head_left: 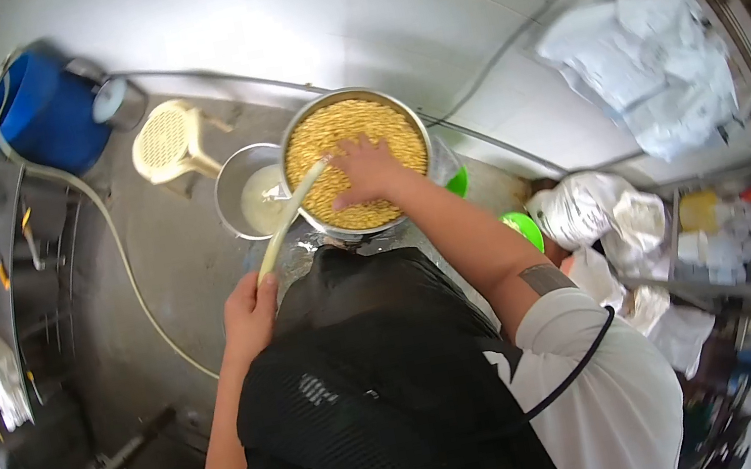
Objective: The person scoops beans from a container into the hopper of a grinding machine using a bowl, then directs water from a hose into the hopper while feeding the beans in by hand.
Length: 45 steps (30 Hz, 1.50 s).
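Observation:
A round metal pot (297,210) stands in front of me, filled almost to its rim with yellow beans (318,134) that look like soybeans. My right hand (368,171) lies on the beans, its fingers spread. Wrapped round a pale hose (280,236), my left hand (251,309) is closed; the hose's end reaches over the pot's near left side. Whether water runs from it I cannot tell. Left of the pot, a second metal pot (232,199) contains cloudy liquid (264,199).
A cream plastic stool (166,141) and a blue barrel (58,115) stand at the back left. The hose's long part (107,221) crosses the grey floor (166,241). White sacks (582,208) are piled at right, near a green container (523,228). Plastic sheeting (647,66) hangs on the wall.

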Available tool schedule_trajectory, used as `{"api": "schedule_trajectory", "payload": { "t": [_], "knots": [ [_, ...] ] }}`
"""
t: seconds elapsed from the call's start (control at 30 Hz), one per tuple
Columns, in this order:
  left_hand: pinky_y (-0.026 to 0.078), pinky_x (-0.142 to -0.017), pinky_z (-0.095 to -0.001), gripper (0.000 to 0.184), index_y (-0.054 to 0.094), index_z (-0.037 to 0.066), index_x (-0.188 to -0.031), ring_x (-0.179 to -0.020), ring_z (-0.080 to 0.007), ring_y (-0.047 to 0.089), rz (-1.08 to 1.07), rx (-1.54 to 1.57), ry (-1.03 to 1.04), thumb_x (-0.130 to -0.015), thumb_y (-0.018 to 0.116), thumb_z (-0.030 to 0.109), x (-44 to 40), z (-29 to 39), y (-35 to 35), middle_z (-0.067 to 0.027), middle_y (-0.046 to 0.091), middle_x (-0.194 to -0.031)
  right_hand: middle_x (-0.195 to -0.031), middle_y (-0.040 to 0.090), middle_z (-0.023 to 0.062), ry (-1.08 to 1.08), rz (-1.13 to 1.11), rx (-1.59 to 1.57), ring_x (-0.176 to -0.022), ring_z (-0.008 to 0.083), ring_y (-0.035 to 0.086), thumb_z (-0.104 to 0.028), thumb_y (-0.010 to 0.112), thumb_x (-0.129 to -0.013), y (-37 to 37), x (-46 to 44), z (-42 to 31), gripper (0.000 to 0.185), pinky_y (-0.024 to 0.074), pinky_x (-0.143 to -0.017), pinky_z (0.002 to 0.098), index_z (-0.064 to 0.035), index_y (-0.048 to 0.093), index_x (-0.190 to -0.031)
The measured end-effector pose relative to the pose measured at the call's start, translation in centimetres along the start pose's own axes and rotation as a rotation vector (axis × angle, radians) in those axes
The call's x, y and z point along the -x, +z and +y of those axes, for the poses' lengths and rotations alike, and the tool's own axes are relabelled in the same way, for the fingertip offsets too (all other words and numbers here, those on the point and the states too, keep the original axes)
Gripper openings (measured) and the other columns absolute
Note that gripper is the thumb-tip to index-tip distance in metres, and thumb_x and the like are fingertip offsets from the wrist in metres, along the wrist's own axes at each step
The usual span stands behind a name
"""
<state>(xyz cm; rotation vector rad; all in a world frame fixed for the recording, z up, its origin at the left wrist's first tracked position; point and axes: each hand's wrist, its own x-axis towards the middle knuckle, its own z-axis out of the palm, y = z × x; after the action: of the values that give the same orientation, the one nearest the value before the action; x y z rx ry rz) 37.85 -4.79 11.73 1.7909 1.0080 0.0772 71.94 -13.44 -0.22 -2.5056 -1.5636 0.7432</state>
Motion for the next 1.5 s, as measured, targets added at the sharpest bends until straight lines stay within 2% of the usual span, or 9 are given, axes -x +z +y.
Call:
{"api": "schedule_trajectory", "payload": {
  "t": [0.13, 0.3, 0.5, 0.6, 0.7, 0.8, 1.03, 1.2, 1.5],
  "knots": [
    [0.039, -0.059, -0.0309, 0.034, 0.063, 0.004, -0.087, -0.066, -0.0088, 0.048, -0.069, 0.115, -0.112, -0.105, 0.062, 0.032, -0.1, 0.0, 0.8, 0.0019, 0.053, -0.070, -0.173, 0.024, 0.0169, 0.042, 0.031, 0.039, -0.156, 0.0563, 0.014, -0.062, 0.087, -0.070, 0.0, 6.7, -0.8, 0.109, 0.0169, -0.120, 0.0770, -0.0292, 0.040, -0.163],
    [0.039, -0.055, -0.0290, 0.032, 0.062, 0.006, -0.093, -0.059, -0.0107, 0.051, -0.193, 0.095, -0.104, -0.108, 0.058, 0.034, -0.4, -0.1, 1.5, -0.0008, 0.056, -0.070, -0.172, 0.027, 0.0163, 0.086, 0.123, -0.060, -0.157, 0.0550, 0.015, -0.051, 0.088, -0.074, 1.0, 7.0, 0.3, 0.095, 0.0190, -0.120, 0.0764, -0.0267, 0.050, -0.157],
    [0.038, -0.047, -0.0277, 0.034, 0.060, 0.008, -0.103, -0.051, -0.0114, 0.049, -0.168, 0.102, -0.091, -0.111, 0.054, 0.041, -1.1, -0.3, 2.1, -0.0018, 0.056, -0.068, -0.130, 0.059, 0.0090, 0.109, 0.461, -0.183, -0.127, 0.0413, 0.052, -0.020, 0.071, -0.088, 4.1, 3.8, 0.8, 0.036, 0.0435, -0.101, 0.0654, -0.0173, 0.073, -0.123],
    [0.035, -0.044, -0.0269, 0.035, 0.059, 0.010, -0.103, -0.048, -0.0097, 0.045, -0.151, 0.082, -0.088, -0.111, 0.054, 0.043, -1.6, -0.5, 1.8, -0.0002, 0.052, -0.066, -0.126, 0.062, 0.0100, 0.123, 0.364, -0.384, -0.123, 0.0375, 0.056, -0.015, 0.068, -0.087, 1.9, 4.1, 0.6, 0.032, 0.0480, -0.097, 0.0568, -0.0146, 0.073, -0.118],
    [0.032, -0.043, -0.0264, 0.034, 0.059, 0.011, -0.103, -0.046, -0.0084, 0.042, -0.176, 0.099, -0.071, -0.111, 0.053, 0.044, -1.5, -0.2, 1.8, 0.0012, 0.050, -0.064, -0.121, 0.063, 0.0110, -0.109, 0.463, -0.563, -0.118, 0.0350, 0.059, -0.017, 0.070, -0.085, 3.0, 1.8, 1.3, 0.030, 0.0506, -0.096, 0.0521, -0.0102, 0.072, -0.115],
    [0.031, -0.043, -0.0262, 0.034, 0.058, 0.012, -0.102, -0.046, -0.0078, 0.040, -0.182, 0.111, -0.069, -0.111, 0.053, 0.043, -1.4, -0.3, 1.7, 0.0022, 0.048, -0.063, -0.137, 0.061, 0.0162, -0.097, 0.490, -0.378, -0.127, 0.0386, 0.058, -0.017, 0.070, -0.090, 2.1, 4.1, 1.2, 0.033, 0.0493, -0.104, 0.0543, -0.0054, 0.070, -0.121],
    [0.032, -0.044, -0.0266, 0.036, 0.057, 0.011, -0.099, -0.045, -0.0075, 0.040, -0.116, 0.035, -0.042, -0.112, 0.052, 0.044, -1.9, -0.8, 2.4, 0.0033, 0.046, -0.061, -0.137, 0.057, 0.0208, -0.061, 0.736, -0.283, -0.140, 0.0466, 0.047, -0.029, 0.071, -0.090, 5.4, 8.5, 2.7, 0.051, 0.0417, -0.112, 0.0571, -0.0057, 0.063, -0.134],
    [0.033, -0.044, -0.0271, 0.037, 0.057, 0.010, -0.098, -0.045, -0.0073, 0.039, -0.121, 0.010, -0.061, -0.112, 0.051, 0.044, -1.9, -1.0, 3.2, 0.0041, 0.044, -0.059, -0.152, 0.049, 0.0217, -0.026, 0.471, -0.226, -0.148, 0.0491, 0.036, -0.042, 0.066, -0.096, 4.5, 8.8, 2.6, 0.065, 0.0305, -0.122, 0.0568, -0.0065, 0.053, -0.150],
    [0.032, -0.043, -0.0268, 0.037, 0.056, 0.010, -0.095, -0.046, -0.0065, 0.038, -0.059, 0.036, -0.072, -0.112, 0.052, 0.043, -2.1, -0.5, 4.1, 0.0054, 0.042, -0.058, -0.159, 0.042, 0.0218, -0.009, 0.362, -0.200, -0.152, 0.0477, 0.030, -0.042, 0.065, -0.099, 4.1, 8.5, 2.6, 0.072, 0.0287, -0.123, 0.0576, -0.0078, 0.044, -0.158]
  ]
}}
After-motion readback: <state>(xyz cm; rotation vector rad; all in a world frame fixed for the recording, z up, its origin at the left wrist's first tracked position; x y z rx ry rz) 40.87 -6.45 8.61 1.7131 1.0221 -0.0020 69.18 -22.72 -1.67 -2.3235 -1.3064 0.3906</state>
